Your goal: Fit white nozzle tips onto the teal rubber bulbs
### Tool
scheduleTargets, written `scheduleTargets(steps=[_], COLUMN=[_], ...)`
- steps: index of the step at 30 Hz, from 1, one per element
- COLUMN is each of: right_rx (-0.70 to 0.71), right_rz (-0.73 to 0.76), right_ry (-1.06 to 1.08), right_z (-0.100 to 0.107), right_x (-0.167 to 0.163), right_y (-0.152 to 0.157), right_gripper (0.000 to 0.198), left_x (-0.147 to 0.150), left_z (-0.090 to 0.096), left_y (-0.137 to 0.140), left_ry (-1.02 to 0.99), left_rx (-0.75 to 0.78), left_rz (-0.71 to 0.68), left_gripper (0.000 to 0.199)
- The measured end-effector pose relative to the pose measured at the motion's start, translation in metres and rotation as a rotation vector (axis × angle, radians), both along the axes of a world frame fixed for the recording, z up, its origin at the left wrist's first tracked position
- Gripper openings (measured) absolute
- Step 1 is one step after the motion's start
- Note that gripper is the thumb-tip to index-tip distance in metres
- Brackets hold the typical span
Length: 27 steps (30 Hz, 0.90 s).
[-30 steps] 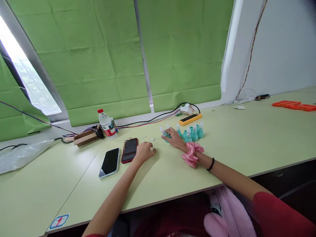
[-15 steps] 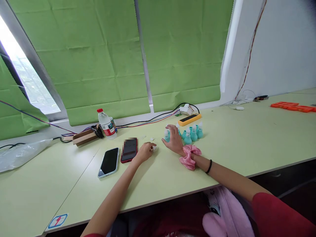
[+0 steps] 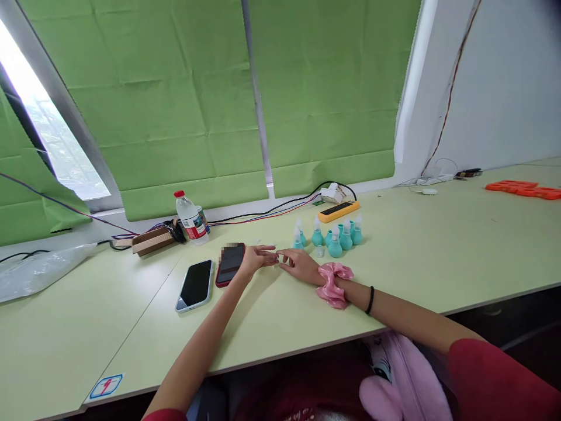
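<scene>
Green blinds (image 3: pixel 184 117), pale counter (image 3: pixel 421 257): two hands meet left of the teal bulbs (image 3: pixel 329 238)

Bulbs upright in a loose cluster, most with clear nozzles; taken as the landmark below. Left hand (image 3: pixel 258 257) and right hand (image 3: pixel 302 266) both left of them, fingertips converging. Left fingers fairly straight, right fingers curled. Pale bit (image 3: pixel 276 264) shows at the fingertips, also left of the bulbs; too small to tell whether either hand pinches it.

Step looks like fine two-handed fingertip work. Best done low over the counter, with a light grip, one hand steadying while the other adjusts. Pink scrunchie (image 3: pixel 334 285) on the right wrist, nearer the wearer than the bulbs: lift it clear, since a sideways sweep could tip one. Small clear piece (image 3: pixel 320 251) lies just left of the front bulb; easily knocked, I judge.

Surface, by the bulbs: yellow device (image 3: pixel 338 211) just behind; red-framed phone (image 3: pixel 231 266) and pale-edged phone (image 3: pixel 195 285) to the left; bottle (image 3: pixel 193 222) and cardboard tray (image 3: pixel 153 241) farther left, toward the wall. Orange pieces (image 3: pixel 521 189) well off to the right. Daylight enters far left of the bulbs.
</scene>
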State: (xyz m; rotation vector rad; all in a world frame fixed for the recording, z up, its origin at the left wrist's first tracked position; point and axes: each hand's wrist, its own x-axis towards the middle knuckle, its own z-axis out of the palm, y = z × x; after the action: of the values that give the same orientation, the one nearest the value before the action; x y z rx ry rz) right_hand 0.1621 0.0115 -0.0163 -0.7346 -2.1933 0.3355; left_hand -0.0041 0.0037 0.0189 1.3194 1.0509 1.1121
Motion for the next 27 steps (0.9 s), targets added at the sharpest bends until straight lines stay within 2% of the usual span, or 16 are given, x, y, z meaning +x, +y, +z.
scheduleTargets(steps=[7, 12, 15, 17, 20, 23, 27], right_rx=[-0.047, -0.023, -0.011, -0.024, -0.061, -0.074, -0.085], right_rz=[0.073, 0.070, 0.031, -0.006, -0.020, 0.007, 0.030], right_ry=[0.076, 0.083, 0.136, 0.173, 0.172, 0.141, 0.114], right_z=[0.004, 0.007, 0.006, 0.005, 0.003, 0.000, -0.002], right_x=[0.003, 0.002, 0.002, 0.001, -0.001, -0.003, -0.003], right_y=[0.001, -0.001, 0.000, 0.001, 0.001, 0.001, 0.001], right_gripper=[0.021, 0.019, 0.018, 0.016, 0.012, 0.010, 0.009], left_x=[-0.001, 0.000, -0.001, -0.005, -0.016, -0.024, -0.023], left_z=[-0.006, -0.002, 0.003, 0.006, 0.007, 0.006, 0.003], left_y=[0.003, 0.000, 0.000, 0.004, 0.014, 0.025, 0.039], left_ry=[-0.081, -0.072, -0.027, 0.135, 0.643, 1.088, 1.460], left_rx=[-0.044, -0.064, 0.010, 0.145, 0.413, 0.521, 0.470], left_rz=[-0.003, -0.021, 0.037, 0.188, 0.428, 0.447, 0.379], left_gripper=[0.042, 0.039, 0.033, 0.029, 0.026, 0.030, 0.033])
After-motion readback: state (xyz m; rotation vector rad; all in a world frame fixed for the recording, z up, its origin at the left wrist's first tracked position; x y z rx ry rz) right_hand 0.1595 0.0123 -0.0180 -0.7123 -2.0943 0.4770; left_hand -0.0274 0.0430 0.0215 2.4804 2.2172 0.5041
